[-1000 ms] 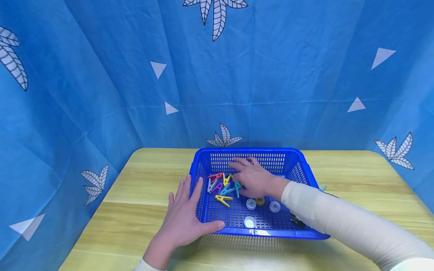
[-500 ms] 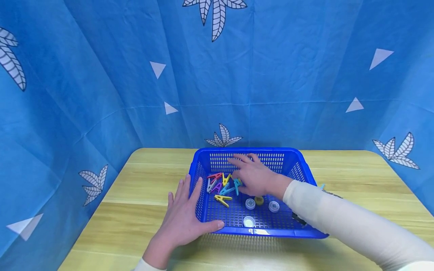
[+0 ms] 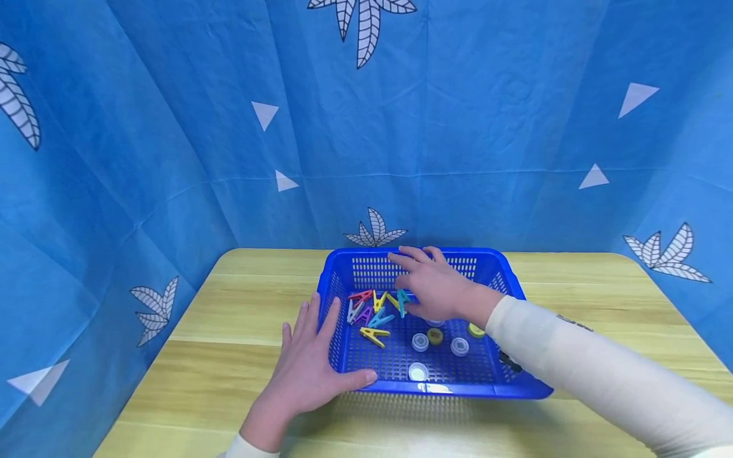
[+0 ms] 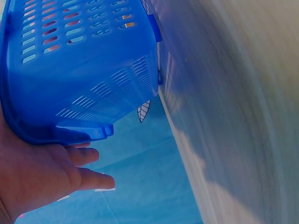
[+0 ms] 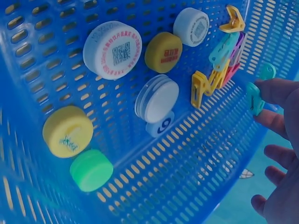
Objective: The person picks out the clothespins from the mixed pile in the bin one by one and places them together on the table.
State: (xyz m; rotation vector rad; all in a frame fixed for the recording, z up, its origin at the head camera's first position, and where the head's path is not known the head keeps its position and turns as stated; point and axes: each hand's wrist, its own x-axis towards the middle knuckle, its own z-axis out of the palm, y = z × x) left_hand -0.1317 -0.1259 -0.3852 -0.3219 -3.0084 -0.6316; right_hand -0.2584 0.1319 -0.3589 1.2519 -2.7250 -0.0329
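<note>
Thumb and index finger of the right hand (image 3: pixel 438 286) pinch a teal clip (image 3: pixel 402 304) above the back part of the blue basket (image 3: pixel 458 389). The right wrist view has this clip (image 5: pixel 254 100) between the fingertips of the hand (image 5: pixel 287 186), its other fingers loosely bent. At the basket's left front corner the left hand (image 3: pixel 309 372) rests spread, its thumb along the front rim. In the left wrist view, the hand (image 4: pixel 42 172) lies against the basket's rim. Yellow (image 3: pixel 374 336), red (image 3: pixel 361 295), purple, white and light-blue (image 3: pixel 380 317) clips lie at the basket's left.
Several bottle caps lie inside the basket, among them a white cap (image 3: pixel 418 371), a dark yellow cap (image 3: pixel 435 336) and a green cap (image 5: pixel 91 170). A black object (image 3: pixel 509 361) is near its right side. A blue curtain hangs behind the wooden table (image 3: pixel 229 331).
The right hand has moved up and slightly back, and the teal clip between its fingers has risen with it. A yellow cap near the right forearm has come into view. The left hand stays put.
</note>
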